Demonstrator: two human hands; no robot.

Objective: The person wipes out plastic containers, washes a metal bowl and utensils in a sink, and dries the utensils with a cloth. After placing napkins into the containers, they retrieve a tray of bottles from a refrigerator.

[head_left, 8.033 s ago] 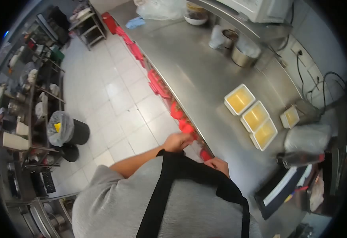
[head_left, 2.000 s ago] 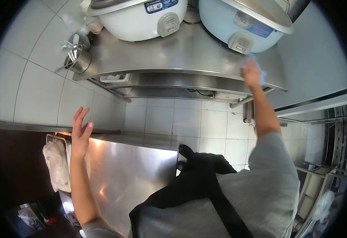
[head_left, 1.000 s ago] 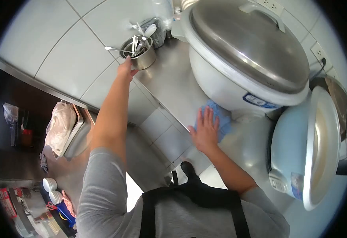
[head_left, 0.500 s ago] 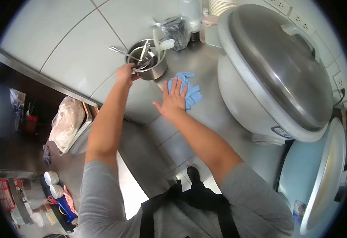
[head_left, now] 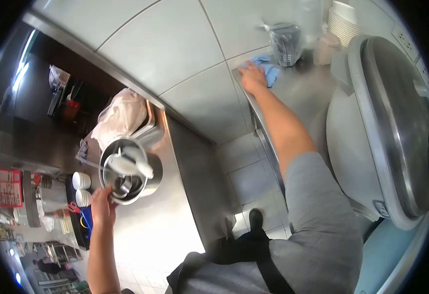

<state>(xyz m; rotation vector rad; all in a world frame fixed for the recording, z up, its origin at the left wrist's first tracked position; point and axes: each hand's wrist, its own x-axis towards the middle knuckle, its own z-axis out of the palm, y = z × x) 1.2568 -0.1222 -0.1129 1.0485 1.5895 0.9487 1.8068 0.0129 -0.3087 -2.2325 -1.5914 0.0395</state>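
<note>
Left hand (head_left: pixel 102 209) fingers grip one steel pot (head_left: pixel 145 172); right hand (head_left: pixel 251 78) fingers spread on one blue cloth (head_left: pixel 268 68).

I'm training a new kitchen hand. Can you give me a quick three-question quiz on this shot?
1. True or false: the right hand rests on a blue cloth on the steel counter.
2. What does the left hand grip by the rim? A) a metal pot with utensils in it B) a plate C) a bottle
3. Fill in: the lid of the big rice cooker is ____.

Key: 1 true; 2 A; 3 shut.
</note>
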